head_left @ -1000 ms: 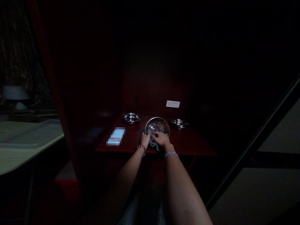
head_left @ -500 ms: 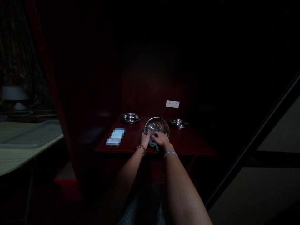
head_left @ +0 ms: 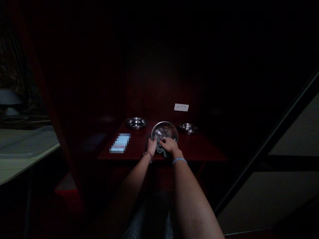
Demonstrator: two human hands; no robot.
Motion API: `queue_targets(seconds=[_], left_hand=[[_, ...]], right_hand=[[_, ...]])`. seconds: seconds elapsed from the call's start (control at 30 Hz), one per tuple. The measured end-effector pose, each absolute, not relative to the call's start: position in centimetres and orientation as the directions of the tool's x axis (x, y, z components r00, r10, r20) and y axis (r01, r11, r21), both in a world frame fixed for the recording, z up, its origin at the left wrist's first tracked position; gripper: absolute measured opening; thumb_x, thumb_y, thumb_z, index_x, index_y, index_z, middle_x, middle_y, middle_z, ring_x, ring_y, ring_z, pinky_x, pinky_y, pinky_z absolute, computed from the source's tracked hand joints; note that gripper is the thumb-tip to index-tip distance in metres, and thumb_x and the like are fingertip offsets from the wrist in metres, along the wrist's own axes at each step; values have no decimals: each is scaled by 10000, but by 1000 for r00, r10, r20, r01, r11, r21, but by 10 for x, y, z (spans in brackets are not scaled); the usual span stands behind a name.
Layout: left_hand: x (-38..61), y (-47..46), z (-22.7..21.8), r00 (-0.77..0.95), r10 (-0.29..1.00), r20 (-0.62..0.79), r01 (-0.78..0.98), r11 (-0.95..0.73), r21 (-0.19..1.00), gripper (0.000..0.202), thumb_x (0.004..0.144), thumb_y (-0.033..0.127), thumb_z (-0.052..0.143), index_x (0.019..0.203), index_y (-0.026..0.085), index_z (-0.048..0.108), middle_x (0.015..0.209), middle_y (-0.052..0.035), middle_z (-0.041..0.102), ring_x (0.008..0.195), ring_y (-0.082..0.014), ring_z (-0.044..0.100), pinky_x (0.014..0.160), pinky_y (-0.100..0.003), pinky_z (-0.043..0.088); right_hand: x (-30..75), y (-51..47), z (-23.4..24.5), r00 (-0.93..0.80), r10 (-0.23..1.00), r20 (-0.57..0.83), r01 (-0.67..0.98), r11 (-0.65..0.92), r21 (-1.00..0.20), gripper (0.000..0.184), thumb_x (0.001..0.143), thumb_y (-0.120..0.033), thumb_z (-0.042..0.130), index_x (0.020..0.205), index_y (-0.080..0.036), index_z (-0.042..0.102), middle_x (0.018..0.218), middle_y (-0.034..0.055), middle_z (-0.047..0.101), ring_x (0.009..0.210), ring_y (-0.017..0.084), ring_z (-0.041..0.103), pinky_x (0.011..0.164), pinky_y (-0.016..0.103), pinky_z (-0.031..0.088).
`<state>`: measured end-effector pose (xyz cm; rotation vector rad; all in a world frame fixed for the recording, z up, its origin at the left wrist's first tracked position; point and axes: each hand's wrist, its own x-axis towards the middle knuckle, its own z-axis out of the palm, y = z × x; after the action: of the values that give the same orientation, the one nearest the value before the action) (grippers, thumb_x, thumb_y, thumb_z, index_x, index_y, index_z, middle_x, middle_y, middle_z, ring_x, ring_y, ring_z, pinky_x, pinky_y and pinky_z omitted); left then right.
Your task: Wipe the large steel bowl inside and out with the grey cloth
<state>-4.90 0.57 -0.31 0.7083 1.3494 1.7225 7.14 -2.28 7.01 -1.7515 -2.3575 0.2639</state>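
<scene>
The head camera looks forward, down at the hands.

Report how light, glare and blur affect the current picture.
Head view: dim overall, the upper right nearly black; head view: bright glints on the tilted steel bowl, left steel dish and right steel dish; head view: the pale-blue rectangle is pixelated, details unreadable; head view: the lamp looks murky.
</scene>
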Motion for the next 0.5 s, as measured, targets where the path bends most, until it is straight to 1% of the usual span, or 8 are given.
queue_targets(seconds=[0.13, 0.2, 0.33, 0.5], left_hand=[[-49, 2, 0, -485, 874, -32, -259, -108, 960, 132, 899, 129, 778, 1029, 150, 766, 1174, -192, 860, 1217, -312, 818, 1142, -439, 587], [-48, 0, 2, -482, 876, -23, -259, -117, 959, 127, 904, 110, 757, 1024, 149, 771, 1147, -183, 865, 1212, -309, 819, 1144, -431, 588], [-48, -1, 2, -482, 876, -23, -267, -122, 956, 107, 914, 91, 730, 987, 158, 770, 1031, -143, 869, 1188, -292, 822, 1125, -399, 598], [-49, 3, -1, -495, 868, -32, -262, -114, 958, 130, 896, 127, 797, 1018, 159, 766, 1069, -155, 868, 1184, -299, 822, 1112, -408, 602]], right_hand=[[71, -23, 70, -280, 959, 48, 922, 283, -263, 451, 1158, -493, 515, 1335, -248, 850, 1429, 117, 820, 1341, 295, 751, 1076, 360, 557], [71, -23, 70, -280, 959, 49, 922, 283, -265, 462, 1163, -502, 508, 1345, -240, 843, 1449, 121, 809, 1355, 295, 742, 1078, 357, 552], [71, -22, 70, -280, 959, 44, 922, 281, -266, 459, 1163, -508, 514, 1348, -242, 839, 1450, 122, 807, 1357, 301, 736, 1079, 365, 546], [71, -21, 70, -279, 959, 49, 920, 282, -273, 456, 1156, -500, 521, 1342, -234, 841, 1442, 132, 808, 1352, 305, 738, 1077, 367, 547]])
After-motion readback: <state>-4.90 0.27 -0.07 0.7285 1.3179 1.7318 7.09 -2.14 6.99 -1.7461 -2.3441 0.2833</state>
